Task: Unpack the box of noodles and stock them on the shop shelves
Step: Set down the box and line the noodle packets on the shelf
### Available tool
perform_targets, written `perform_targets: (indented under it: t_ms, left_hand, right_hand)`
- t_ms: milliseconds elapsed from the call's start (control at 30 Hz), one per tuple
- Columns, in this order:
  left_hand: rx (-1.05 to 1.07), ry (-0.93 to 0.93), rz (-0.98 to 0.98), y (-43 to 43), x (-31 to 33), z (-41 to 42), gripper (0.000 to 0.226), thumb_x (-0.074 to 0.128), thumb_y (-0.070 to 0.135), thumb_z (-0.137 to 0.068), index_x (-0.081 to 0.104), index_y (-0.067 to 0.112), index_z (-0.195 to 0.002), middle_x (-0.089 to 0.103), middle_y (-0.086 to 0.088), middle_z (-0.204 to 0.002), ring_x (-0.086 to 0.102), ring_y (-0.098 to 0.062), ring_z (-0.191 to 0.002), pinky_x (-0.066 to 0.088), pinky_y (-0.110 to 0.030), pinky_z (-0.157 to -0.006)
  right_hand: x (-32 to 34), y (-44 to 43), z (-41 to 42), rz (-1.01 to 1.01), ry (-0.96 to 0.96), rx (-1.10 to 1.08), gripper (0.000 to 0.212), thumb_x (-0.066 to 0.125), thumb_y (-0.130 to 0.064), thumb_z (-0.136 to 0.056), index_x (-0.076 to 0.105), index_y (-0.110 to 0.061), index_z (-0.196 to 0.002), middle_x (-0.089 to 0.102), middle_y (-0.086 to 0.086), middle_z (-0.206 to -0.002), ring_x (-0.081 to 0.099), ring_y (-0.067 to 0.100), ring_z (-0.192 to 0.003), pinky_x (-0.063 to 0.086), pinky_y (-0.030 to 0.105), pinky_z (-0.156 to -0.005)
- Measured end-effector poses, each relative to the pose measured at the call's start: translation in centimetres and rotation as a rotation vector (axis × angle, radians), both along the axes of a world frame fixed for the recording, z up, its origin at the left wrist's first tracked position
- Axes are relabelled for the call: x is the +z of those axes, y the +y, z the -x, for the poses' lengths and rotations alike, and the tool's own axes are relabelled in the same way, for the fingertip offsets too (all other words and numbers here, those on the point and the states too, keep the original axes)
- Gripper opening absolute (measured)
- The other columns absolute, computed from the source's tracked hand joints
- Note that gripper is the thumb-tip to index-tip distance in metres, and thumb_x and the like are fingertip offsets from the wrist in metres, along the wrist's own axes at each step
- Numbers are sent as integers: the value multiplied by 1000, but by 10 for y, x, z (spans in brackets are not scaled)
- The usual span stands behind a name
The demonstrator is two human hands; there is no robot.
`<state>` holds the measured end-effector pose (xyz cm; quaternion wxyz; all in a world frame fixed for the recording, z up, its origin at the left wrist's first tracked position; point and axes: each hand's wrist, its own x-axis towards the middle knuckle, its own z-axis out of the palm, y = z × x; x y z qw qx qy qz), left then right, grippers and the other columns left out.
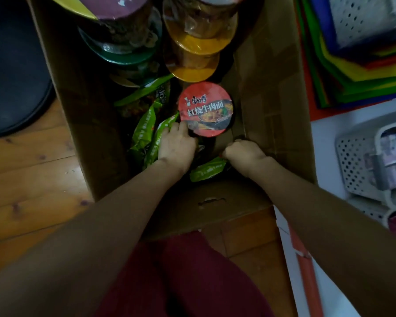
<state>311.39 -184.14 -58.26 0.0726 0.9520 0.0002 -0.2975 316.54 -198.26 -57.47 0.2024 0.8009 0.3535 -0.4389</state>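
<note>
On the far left is bare wood floor [32, 168]. The box [272, 99] stands open on it, between the person's knees, probably so both arms can reach straight down inside. Against its left wall, green packets [144, 131] lie loose and tilted, as if slumped into gaps. Beyond them, at the far end, the green cups [121, 49] are stacked on their sides, with the orange cups [199, 44] to their right, packed that way to fill the depth.

The red cup [206, 108] sits lid-up near the middle, just in front of the orange cups. The left hand [177, 146] lies over the packets, its fingers reaching to the cup's near-left edge and curling in under the lid rim. It looks like a grasp being taken for a lift.

The right hand [244, 152] is clenched, knuckles up, just right of the cup and apart from it. One packet [208, 170] lies touching its left side. Whether the fist holds anything cannot be told, since its fingers are hidden.

Outside the box, on the right, are coloured sheets [352, 72] and a white basket [357, 161].
</note>
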Motion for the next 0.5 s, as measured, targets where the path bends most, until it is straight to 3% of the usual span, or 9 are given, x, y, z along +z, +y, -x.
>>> perform_targets:
  t_ms: [133, 200, 300, 500]
  left_hand:
    - [150, 10, 99, 6, 37, 11, 27, 51, 10, -90, 58, 10, -116, 42, -17, -128, 39, -36, -121, 37, -43, -96]
    - [234, 32, 197, 13, 65, 20, 29, 45, -4, -88, 51, 3, -116, 48, -21, -120, 50, -39, -110, 44, -42, -80]
    - [331, -30, 297, 25, 110, 33, 27, 39, -12, -86, 44, 1, -109, 57, -23, -105, 58, -41, -94, 37, -37, -62]
    - [368, -174, 278, 47, 175, 41, 31, 36, -16, -82, 41, 4, -106, 58, -23, -97, 57, -45, -88, 29, -33, -63]
  right_hand:
    - [29, -1, 12, -62, 22, -4, 36, 45, 1, -89, 53, -4, -124, 52, 17, -127, 48, 31, -119, 46, 41, -94]
    - [49, -5, 19, -89, 18, -3, 36, 43, 1, -89, 53, -3, -124, 51, 16, -128, 44, 30, -122, 45, 40, -94]
    - [81, -6, 26, -137, 12, -24, 33, 45, -1, -89, 54, -4, -121, 51, 16, -125, 46, 32, -118, 45, 38, -92]
    - [125, 27, 26, -267, -18, 60, 31, 47, -1, -88, 54, -6, -118, 54, 14, -120, 47, 31, -117, 47, 39, -87]
